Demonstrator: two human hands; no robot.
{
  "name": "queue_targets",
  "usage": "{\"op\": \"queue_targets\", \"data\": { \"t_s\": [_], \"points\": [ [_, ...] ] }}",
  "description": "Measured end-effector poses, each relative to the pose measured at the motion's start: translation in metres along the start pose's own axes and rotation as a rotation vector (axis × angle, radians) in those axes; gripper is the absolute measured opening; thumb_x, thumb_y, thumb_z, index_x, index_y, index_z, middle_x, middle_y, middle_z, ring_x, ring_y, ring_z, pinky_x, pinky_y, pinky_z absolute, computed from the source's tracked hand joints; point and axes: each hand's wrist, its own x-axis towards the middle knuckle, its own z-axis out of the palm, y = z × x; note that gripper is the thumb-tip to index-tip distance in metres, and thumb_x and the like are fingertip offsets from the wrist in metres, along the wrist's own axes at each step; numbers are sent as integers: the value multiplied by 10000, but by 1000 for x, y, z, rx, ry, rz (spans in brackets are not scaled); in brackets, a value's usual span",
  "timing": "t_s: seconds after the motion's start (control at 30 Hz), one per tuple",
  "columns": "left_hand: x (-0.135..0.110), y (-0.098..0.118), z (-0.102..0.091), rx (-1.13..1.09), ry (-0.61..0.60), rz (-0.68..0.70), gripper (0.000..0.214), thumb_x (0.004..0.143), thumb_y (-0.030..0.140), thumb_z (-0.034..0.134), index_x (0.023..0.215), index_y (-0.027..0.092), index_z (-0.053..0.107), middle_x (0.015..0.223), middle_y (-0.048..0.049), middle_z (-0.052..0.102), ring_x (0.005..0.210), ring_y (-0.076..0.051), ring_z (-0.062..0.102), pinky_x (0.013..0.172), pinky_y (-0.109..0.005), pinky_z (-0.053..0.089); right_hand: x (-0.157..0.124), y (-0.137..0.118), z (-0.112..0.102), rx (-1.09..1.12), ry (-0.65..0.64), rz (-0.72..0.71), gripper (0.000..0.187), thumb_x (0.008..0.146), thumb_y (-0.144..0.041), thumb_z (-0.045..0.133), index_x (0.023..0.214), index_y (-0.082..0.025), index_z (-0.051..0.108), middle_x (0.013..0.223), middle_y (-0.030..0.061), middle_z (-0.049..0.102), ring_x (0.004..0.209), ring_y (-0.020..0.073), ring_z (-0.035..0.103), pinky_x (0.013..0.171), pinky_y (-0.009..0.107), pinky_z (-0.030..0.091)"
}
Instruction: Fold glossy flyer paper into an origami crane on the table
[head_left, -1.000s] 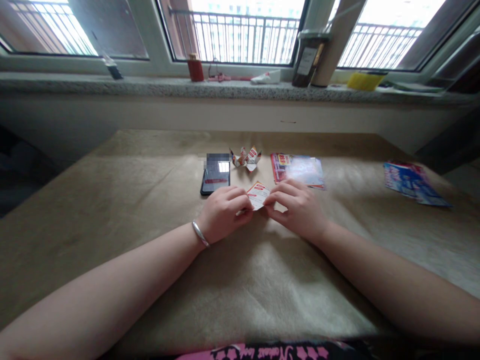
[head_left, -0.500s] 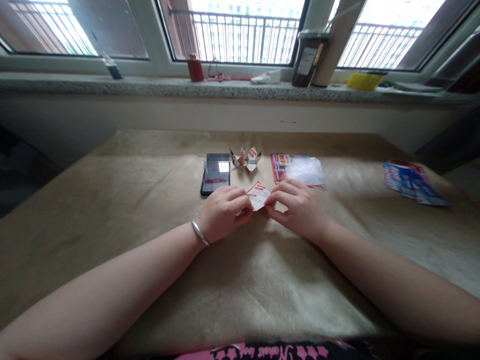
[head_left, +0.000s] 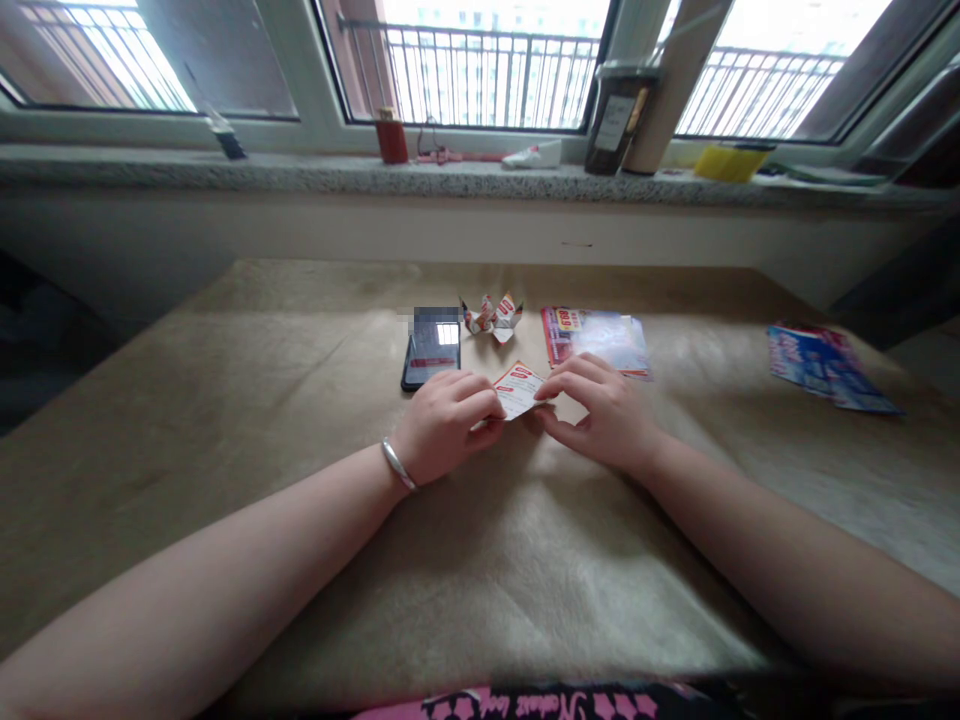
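Observation:
A small folded paper [head_left: 517,391], white with red print, is held between my two hands just above the table. My left hand [head_left: 452,418], with a silver bangle at its wrist, grips the paper's left corner; the fingertips are partly hidden from me. On the other side, my right hand [head_left: 596,405] pinches the right edge between thumb and fingers. Behind the paper stand folded paper shapes [head_left: 495,316] with pointed petals. A dark smartphone [head_left: 432,350] lies by my left hand, its lower edge touching my knuckles in view.
Printed flyers [head_left: 600,338] lie in a stack beyond my right hand, and more leaflets [head_left: 829,365] are spread at the far right of the table [head_left: 300,440]. A red container [head_left: 391,137], a dark jar [head_left: 613,120] and a yellow item [head_left: 731,162] stand on the stone windowsill [head_left: 300,175].
My right fingers have shifted slightly up along the paper's right edge, and the thumb sits a little farther from the fingers. The left hand stays nearly still.

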Motion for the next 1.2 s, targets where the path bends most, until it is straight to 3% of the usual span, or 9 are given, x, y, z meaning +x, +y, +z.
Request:
{"op": "queue_targets", "data": {
  "t_s": [0.33,0.47,0.73,1.03,1.2],
  "points": [
    [0,0,-1,73,-39,22,84,848,268,557,824,218,620,837,0,648,758,-141,532,754,-284,398,3,-12,3,-70,-23,-88,123,833,-210,546,729,-202,612,731,20,631,723,159,515,702,293,420],
    [1,-1,-3,146,-34,45,127,856,270,556,761,227,630,804,11,652,753,-147,530,773,-298,378,3,-13,4,-87,-47,-92,142,821,-206,544,695,-202,608,714,20,626,715,158,515,688,294,410],
    [2,-8,-9,230,-112,150,167,899,298,511,804,233,632,794,22,661,729,-135,528,758,-290,363,3,-12,2,-134,-17,-132,162,804,-186,534,655,-197,596,658,19,604,667,150,502,656,284,401],
    [3,-8,-11,334,-134,171,234,908,287,474,731,197,596,754,12,643,684,-131,530,722,-282,377,2,-10,1,-118,-48,-126,122,776,-178,533,669,-196,588,670,22,599,679,155,503,663,282,401],
    [0,-11,-10,415,-182,134,207,918,295,467,801,203,612,784,4,644,690,-126,547,674,-274,375,1,-5,1,-135,-48,-115,133,784,-185,515,666,-199,575,673,20,585,669,152,494,649,286,390]
  ]
}}
